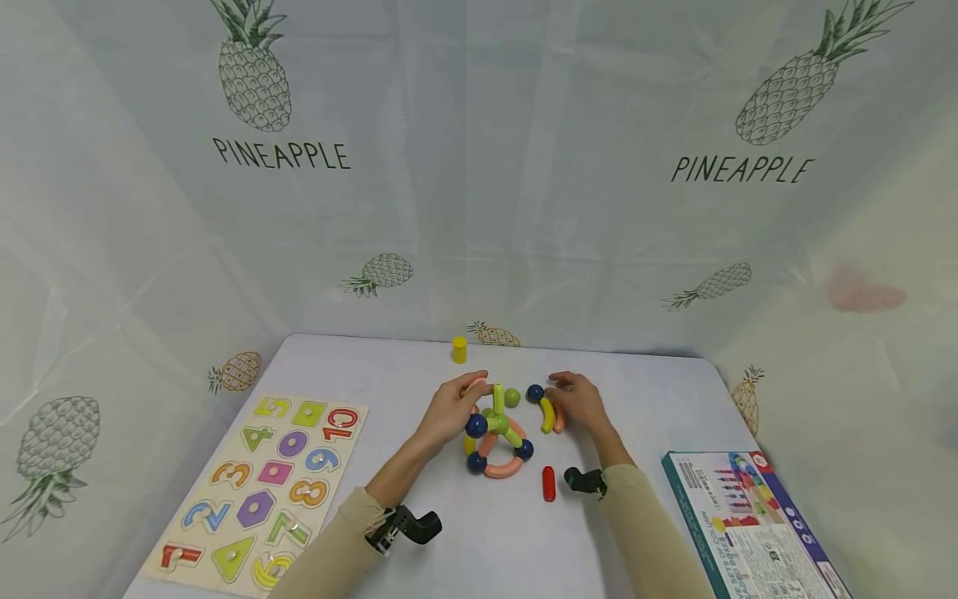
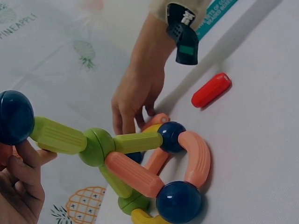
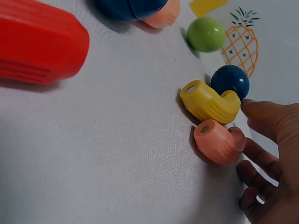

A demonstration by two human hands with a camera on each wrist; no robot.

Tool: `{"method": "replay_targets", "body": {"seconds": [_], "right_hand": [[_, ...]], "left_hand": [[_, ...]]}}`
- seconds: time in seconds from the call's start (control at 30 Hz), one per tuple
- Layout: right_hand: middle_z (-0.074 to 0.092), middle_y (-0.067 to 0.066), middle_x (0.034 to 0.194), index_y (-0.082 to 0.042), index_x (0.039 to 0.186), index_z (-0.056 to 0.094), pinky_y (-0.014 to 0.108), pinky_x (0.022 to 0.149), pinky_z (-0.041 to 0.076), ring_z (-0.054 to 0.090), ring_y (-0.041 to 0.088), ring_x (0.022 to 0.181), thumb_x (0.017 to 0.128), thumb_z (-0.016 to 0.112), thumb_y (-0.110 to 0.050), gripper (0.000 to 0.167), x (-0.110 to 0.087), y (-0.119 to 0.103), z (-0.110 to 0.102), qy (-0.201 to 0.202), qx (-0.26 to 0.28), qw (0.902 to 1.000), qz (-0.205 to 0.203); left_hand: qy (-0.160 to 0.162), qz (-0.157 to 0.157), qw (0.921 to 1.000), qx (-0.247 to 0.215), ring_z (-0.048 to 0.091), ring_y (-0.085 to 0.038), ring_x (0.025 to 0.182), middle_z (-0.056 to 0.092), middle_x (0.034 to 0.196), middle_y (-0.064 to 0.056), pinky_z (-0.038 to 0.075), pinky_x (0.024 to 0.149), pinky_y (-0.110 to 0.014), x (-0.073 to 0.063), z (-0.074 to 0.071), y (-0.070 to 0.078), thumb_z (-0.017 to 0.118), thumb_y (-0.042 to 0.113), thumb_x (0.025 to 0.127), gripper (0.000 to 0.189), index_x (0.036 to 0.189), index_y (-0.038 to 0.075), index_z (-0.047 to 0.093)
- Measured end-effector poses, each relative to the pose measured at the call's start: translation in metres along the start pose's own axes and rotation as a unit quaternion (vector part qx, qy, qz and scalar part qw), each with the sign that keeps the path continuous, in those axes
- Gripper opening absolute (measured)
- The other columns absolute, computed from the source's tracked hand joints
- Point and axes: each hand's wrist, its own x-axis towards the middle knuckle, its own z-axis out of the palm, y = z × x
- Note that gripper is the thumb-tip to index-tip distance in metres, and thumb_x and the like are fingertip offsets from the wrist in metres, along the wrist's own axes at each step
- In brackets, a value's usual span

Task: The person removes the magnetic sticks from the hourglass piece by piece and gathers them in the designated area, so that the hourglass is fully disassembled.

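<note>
Beneath my left hand (image 1: 449, 409) is a magnetic stick-and-ball structure (image 1: 503, 424) of pink curved rods, green rods and dark blue balls. That hand grips its upper left part, beside a blue ball (image 2: 15, 117); its fingertips are partly hidden. My right hand (image 1: 580, 401) is spread low over the table, beside a yellow curved rod (image 3: 208, 103), a pink curved rod (image 3: 217, 144) and a loose blue ball (image 3: 230, 80). Its thumb tip is next to the ball and yellow rod, and its fingers are loosely bent near the pink rod.
A green ball (image 1: 512, 397) lies behind the structure, and a yellow cylinder (image 1: 460, 350) stands near the far edge. A red rod (image 1: 549, 483) is in front. The number puzzle board (image 1: 344, 433) lies left, a toy box (image 1: 756, 524) right.
</note>
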Motion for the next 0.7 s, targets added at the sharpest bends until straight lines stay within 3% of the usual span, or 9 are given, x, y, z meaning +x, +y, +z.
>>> {"method": "replay_targets", "body": {"seconds": [0.3, 0.5, 0.7], "right_hand": [[0.059, 0.017, 0.126, -0.008, 0.110, 0.073, 0.050, 0.094, 0.046, 0.054, 0.031, 0.105, 0.093, 0.069, -0.032, 0.030, -0.0063, -0.0037, 0.0012, -0.004, -0.005, 0.9999, -0.016], [0.059, 0.018, 0.129, -0.010, 0.102, 0.078, 0.059, 0.106, 0.039, 0.051, 0.036, 0.119, 0.089, 0.074, -0.031, 0.026, -0.0075, -0.0040, 0.0052, 0.002, -0.040, 0.9988, -0.027], [0.057, 0.019, 0.133, -0.012, 0.099, 0.078, 0.058, 0.106, 0.039, 0.047, 0.039, 0.122, 0.088, 0.074, -0.032, 0.023, -0.0086, -0.0069, 0.0086, 0.019, -0.059, 0.9978, -0.024]], "left_hand": [[0.001, -0.001, 1.0000, -0.001, 0.046, -0.011, 0.057, 0.072, 0.120, -0.007, 0.031, 0.046, -0.019, 0.0000, 0.0004, -0.0008, 0.051, 0.032, 0.106, 0.044, 0.144, 0.010, 0.054], [0.002, -0.005, 1.0000, -0.003, 0.047, -0.011, 0.057, 0.071, 0.119, -0.008, 0.032, 0.046, -0.019, -0.0005, 0.0006, 0.0001, 0.052, 0.032, 0.106, 0.044, 0.144, 0.011, 0.055], [0.001, -0.007, 1.0000, -0.005, 0.046, -0.011, 0.057, 0.070, 0.121, -0.012, 0.031, 0.046, -0.019, -0.0008, 0.0009, 0.0012, 0.052, 0.031, 0.106, 0.043, 0.144, 0.010, 0.055]]}}
